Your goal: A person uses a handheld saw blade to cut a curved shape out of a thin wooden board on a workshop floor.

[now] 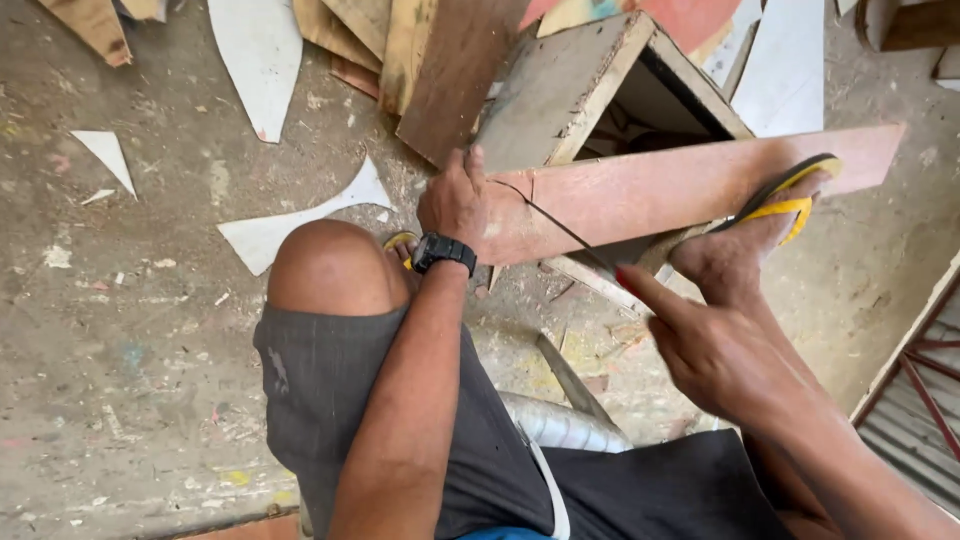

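A long reddish plank (680,185) lies across an open wooden box (560,90). My left hand (455,200), with a black watch on its wrist, grips the plank's left end. My foot in a yellow flip-flop (785,205) presses on the plank further right. My right hand (700,345) is below the plank, index finger stretched forward along a thin dark blade (560,228). The blade runs up and left into a cut line near the plank's left end. My bent left knee (330,265) sits just below the left hand.
Wooden boards and offcuts (450,60) are piled at the top. White sheet scraps (270,235) lie on the dusty concrete floor (130,330). A red metal frame (925,390) stands at the lower right.
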